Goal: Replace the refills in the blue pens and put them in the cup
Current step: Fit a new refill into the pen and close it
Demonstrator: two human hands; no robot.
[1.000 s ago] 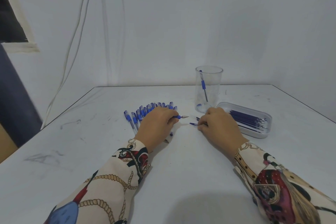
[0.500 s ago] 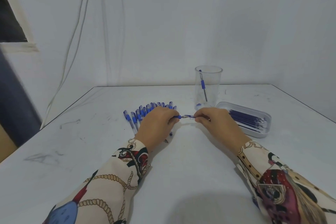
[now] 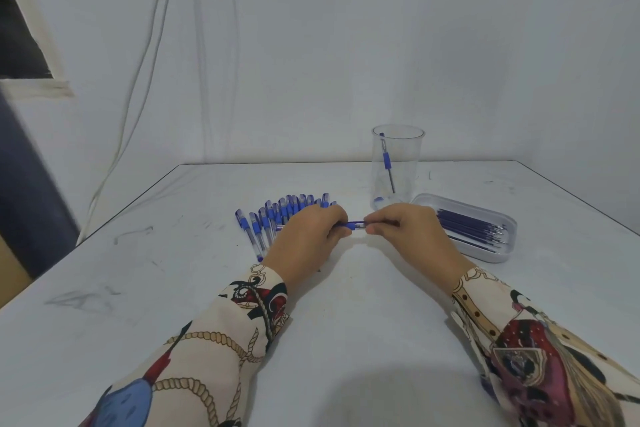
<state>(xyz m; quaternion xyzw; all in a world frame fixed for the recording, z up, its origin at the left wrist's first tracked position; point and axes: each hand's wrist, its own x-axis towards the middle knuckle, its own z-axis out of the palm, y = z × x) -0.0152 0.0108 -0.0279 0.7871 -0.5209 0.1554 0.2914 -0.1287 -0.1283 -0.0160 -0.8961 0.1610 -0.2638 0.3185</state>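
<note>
A: Blue pen (image 3: 354, 225) — where is it?

B: It lies level between the two hands, low over the table (image 3: 346, 322), near the middle of the view. Only a short blue and clear stretch of it shows in the gap.

A: And the hands?

B: The left hand (image 3: 306, 241) is at 9 o'clock of that stretch, fingers curled round the pen's barrel. The right hand (image 3: 408, 232) is at 3 o'clock, its thumb and fingertips pinching the other end. Whether that end is the tip piece or the refill, I cannot tell; the fingers hide it.

A: The other pens?

B: A fanned row of blue pens (image 3: 277, 218) lies on the table at 9 to 10 o'clock of the left hand, partly behind its knuckles. The clear cup (image 3: 397, 166) stands upright at 12 to 1 o'clock of the right hand, just beyond it, with one pen (image 3: 387, 163) leaning inside.

A: Refills?

B: A bundle of dark refills (image 3: 467, 227) lies in a shallow clear tray (image 3: 485, 255) at 3 o'clock of the right hand, just beside the cup's base.

A: The surface and the room?

B: A white table, scuffed with grey marks on its left side. Patterned sleeves (image 3: 242, 340) cover both forearms. A plain white wall (image 3: 381, 45) stands behind, white cables (image 3: 145, 87) hang down it at 11 o'clock, and a dark opening (image 3: 17, 38) sits at the far left edge.
</note>
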